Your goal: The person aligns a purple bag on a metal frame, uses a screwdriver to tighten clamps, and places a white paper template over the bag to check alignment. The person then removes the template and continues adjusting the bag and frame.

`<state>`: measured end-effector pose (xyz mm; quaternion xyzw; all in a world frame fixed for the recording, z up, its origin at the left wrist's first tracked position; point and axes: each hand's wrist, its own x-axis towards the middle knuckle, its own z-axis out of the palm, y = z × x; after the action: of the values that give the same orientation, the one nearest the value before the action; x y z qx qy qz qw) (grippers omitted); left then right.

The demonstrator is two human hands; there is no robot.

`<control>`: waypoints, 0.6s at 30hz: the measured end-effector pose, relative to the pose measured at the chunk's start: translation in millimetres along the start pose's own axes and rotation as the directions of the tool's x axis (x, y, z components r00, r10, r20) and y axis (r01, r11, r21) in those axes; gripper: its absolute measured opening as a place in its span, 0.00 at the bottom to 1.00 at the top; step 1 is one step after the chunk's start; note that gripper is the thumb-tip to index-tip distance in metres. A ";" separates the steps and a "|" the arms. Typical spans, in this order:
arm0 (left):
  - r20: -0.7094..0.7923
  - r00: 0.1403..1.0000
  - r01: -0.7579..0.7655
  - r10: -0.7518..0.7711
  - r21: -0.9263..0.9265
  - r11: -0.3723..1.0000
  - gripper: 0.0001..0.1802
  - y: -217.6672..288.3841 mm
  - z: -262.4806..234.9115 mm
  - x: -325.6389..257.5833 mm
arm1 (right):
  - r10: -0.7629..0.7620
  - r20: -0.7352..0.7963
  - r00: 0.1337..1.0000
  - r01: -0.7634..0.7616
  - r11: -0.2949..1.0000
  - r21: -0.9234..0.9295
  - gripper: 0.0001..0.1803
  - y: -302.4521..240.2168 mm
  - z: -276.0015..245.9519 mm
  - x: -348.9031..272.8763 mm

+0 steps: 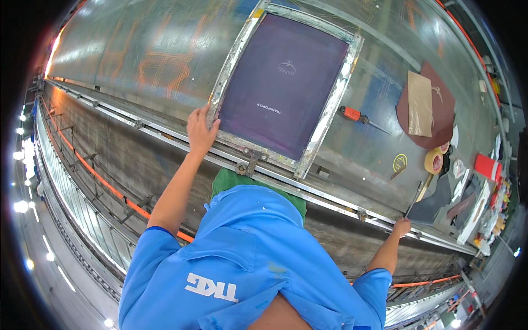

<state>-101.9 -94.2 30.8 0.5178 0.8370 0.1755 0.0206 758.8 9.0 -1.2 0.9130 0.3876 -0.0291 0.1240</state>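
Observation:
A screen printing frame (331, 104), its pale rim flecked with dried paint, lies on the metal table. Dark purple mesh with small light markings fills it. My left hand (201, 131) grips the frame's near left corner, thumb on the rim and fingers along its outer side. At the table's near edge, far to the right, my right hand (402, 226) is closed around the end of a thin dark tool (412, 202), whose exact kind I cannot make out. A metal clamp (253, 159) joins the frame's near side to the table's rail (297, 190).
An orange and black screwdriver (355, 114) lies right of the frame. Farther right are a maroon sheet (441, 110) under a tan strip (420, 104), tape rolls (433, 161), dark scraps (432, 209) and a red container (487, 166). An orange pipe (104, 181) runs below at left.

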 end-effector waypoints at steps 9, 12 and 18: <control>0.342 0.924 0.260 -0.172 -0.232 0.938 0.42 -64.7 27.1 -10.1 | -0.322 -0.170 0.931 0.350 0.920 0.178 0.16 -24.2 -92.3 -69.4; 0.326 0.939 0.261 -0.109 -0.469 0.844 0.41 -84.5 22.4 -14.4 | -0.516 -0.105 0.850 0.516 0.774 0.366 0.16 -70.3 -174.1 -151.5; 0.397 0.912 0.277 0.100 -0.779 0.562 0.44 -7.1 -51.9 22.3 | -0.987 -0.037 0.158 0.979 0.152 0.133 0.36 -198.7 -336.5 -356.4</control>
<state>-129.5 -91.7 80.5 0.4284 0.6607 0.4342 0.4375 353.6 -24.0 337.1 0.4479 0.8803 -0.1535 0.0292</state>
